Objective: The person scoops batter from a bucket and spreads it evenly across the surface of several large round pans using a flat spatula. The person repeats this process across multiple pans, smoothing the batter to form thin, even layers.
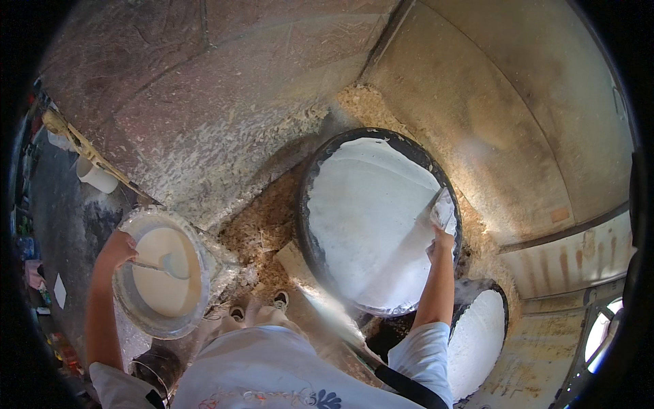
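My left hand is closed on the handle of a ladle, whose bowl rests in a pale, creamy batter inside a large round tub. To the right, a thin white sheet of batter covers most of a big round black griddle. Over the griddle's right edge, my right hand grips a whitish, batter-coated scraper or cloth; which of the two it is, I cannot tell. The tool touches or hovers just above the sheet's edge.
A second round griddle with a white sheet steams at the lower right. Dried batter flakes lie between tub and griddle. Splattered walls rise behind. A white bucket stands at the left, and a dark bucket is below the tub.
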The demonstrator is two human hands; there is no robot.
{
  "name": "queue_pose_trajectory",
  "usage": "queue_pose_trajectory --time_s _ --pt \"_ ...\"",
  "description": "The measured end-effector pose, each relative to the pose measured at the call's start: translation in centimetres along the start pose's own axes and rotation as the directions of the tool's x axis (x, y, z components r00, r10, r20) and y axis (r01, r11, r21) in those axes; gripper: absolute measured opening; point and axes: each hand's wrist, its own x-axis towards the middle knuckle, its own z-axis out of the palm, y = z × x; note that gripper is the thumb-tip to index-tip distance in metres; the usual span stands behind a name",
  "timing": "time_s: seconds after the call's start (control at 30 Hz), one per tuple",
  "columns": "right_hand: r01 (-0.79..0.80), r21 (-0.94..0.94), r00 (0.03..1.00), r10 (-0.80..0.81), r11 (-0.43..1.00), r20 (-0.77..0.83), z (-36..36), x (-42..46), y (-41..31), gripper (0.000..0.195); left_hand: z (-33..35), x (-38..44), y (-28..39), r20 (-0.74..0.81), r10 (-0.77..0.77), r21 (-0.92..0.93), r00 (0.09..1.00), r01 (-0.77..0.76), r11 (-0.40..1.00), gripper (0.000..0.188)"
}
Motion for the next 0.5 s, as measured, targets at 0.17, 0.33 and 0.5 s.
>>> queue_pose_trajectory --time_s 0.17,0.33,0.5 --pt "-0.207 0.318 0.915 0.069 0.925 0.397 2.3 -2.2 -5.2 0.048 0.0 -0.6 1.7 0.016 0.061 0.079 0.998 -0.063 0.995 0.023" --pt "0.264 -0.008 0.859 -0.231 0.965 0.456 6.7 -8.7 -11.0 0.050 0.5 0.7 2.3 -0.035 0.126 0.075 0.991 -0.123 0.990 0.022" --pt "0.674 -0.226 0.715 -0.545 0.703 0.437 8.5 -12.0 -12.2 0.049 1.0 1.1 3.2 -0.038 0.099 0.077 0.994 -0.096 0.992 0.020"
